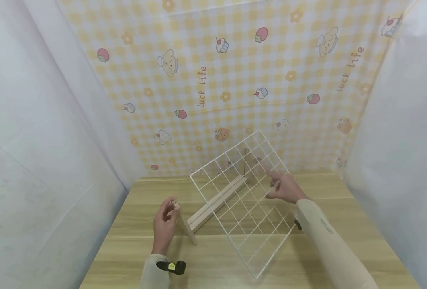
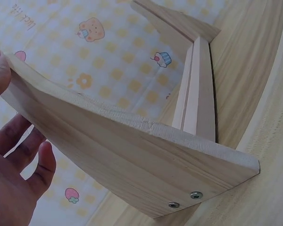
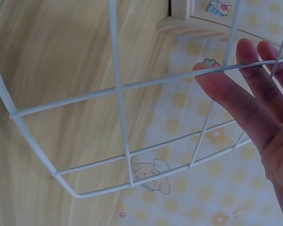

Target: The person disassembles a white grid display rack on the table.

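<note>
Right hand (image 1: pixel 285 188) holding grid (image 1: pixel 246 204) tilted, straight fingers (image 3: pixel 236 94) behind the wires. Left hand (image 1: pixel 164 224) pinching stand's (image 1: pixel 213 204) near end-piece. Slot running toward 1 o'clock, just at 10 o'clock off grid's low edge.

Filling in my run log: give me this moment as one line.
left hand: holds stand end panel | right hand: fingers on tilted grid | stand on table
</note>
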Demonstrator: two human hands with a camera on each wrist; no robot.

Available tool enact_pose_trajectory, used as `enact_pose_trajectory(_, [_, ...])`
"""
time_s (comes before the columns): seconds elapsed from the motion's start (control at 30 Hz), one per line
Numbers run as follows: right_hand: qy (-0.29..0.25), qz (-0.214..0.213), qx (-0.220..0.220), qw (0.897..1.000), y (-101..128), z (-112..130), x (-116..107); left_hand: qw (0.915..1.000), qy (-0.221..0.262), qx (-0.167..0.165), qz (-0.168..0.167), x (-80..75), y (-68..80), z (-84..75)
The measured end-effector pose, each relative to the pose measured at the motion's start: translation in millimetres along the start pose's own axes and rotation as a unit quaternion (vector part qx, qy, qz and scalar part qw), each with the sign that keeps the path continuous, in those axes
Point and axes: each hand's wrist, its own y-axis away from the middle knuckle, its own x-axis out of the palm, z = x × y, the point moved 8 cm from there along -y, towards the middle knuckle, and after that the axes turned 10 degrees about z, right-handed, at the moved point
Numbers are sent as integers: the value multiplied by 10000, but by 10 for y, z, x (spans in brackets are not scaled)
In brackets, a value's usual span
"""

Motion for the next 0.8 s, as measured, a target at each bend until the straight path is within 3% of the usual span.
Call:
enact_pose_trajectory(0.23, [336,300,111,9989,66,-50,51,9999,54,-142,-69,-26,75,-12])
enact_pose_trajectory(0.43, [452,540,383,9968,169,-130,107,9997,14,-115,-203,-24,137,128])
enact_pose_trajectory(0.63, [257,636,727,9950,265,-314,167,9995,-263,4,-145,-12,297,-136])
enact_pose_trajectory(0.8, [137,695,942,9930,311,-466,203,9992,-337,202,-118,14,386,-215])
